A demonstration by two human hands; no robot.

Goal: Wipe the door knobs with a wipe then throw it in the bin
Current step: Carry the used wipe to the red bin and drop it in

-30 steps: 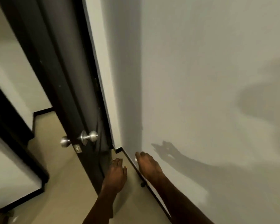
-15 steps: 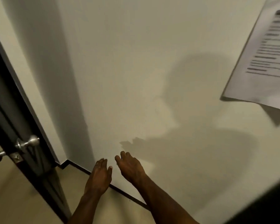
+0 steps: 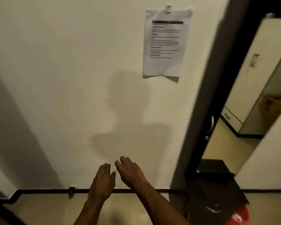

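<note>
No wipe in view; door handle (image 3: 211, 125) on dark door lies up and right of both hands, right hand (image 3: 131, 172) nearer, left hand (image 3: 103, 181) beside it, both grips empty, fingers loose; red bin (image 3: 239, 215) low right

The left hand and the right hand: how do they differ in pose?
The left hand has its fingers straight and together, pointing at the wall; the right hand has its fingers loosely bent and slightly apart. The left hand sits lower in the view, the right hand higher and nearer the paper. Both show their backs and hold nothing.
</note>
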